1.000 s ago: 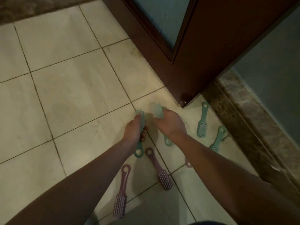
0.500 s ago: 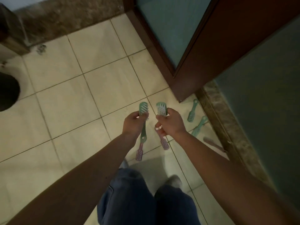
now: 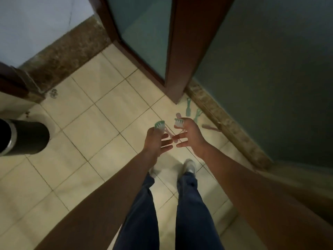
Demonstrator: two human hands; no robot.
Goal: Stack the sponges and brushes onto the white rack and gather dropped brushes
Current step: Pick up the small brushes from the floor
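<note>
**Up From the Floor, a Brush in Each Hand**

Pale tiled floor underfoot, seen from higher than half a second ago. Dark wooden door with frosted glass ahead, its lower corner just above the tiles. More wall and brown stone skirting in view than before. Blue-jeaned legs straighter now, pale shoes at the ends. Black cylindrical bin at left, more of it showing.

Left hand and right hand near each other, not touching, farther above the tiles than earlier. Left-hand brush pinched at the top of the left hand, green, bristled head upward. Right-hand brush pinched the same way in the right. Lower fingers of both hands, curled before, now stretched straight toward one another.

Lying on the tiles as before: green floor brush near the door's corner, second green floor brush just beside it, pink brush against the stone threshold, more pink partly hidden behind the hands.
</note>
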